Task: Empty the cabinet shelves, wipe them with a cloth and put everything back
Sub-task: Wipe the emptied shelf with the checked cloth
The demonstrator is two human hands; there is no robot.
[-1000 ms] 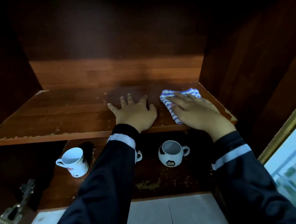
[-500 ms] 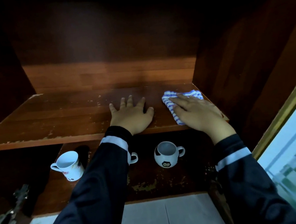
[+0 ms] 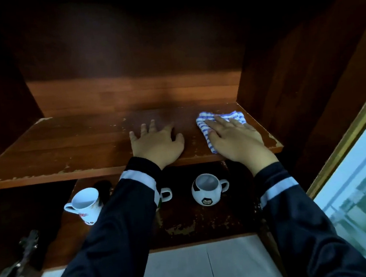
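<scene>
**Both palms down on the upper shelf, cloth under the right**

The upper shelf (image 3: 67, 149) of the dark wooden cabinet carries only the two hands and the cloth. The left hand (image 3: 155, 144) lies flat near the shelf's front edge, fingers spread and straight, grasping nothing. The right hand (image 3: 236, 140) rests toward the shelf's right end, fingers extended and pressing down on the blue-and-white striped cloth (image 3: 234, 115); the fingers are not curled round it. The cloth sits bunched on the shelf's right part, close to the side wall, showing past the fingertips and along the thumb side.

Below the upper shelf, on the lower shelf (image 3: 185, 223), stand three mugs: a white printed mug (image 3: 84, 204) under the shelf's middle-left, tilted in the wide-angle view, a football-patterned mug (image 3: 206, 192) beneath the gap between the hands, and between them a third mug (image 3: 166, 194), of which only the handle shows past the left sleeve (image 3: 118, 222). Chipped veneer marks the upper shelf's front edge.
</scene>
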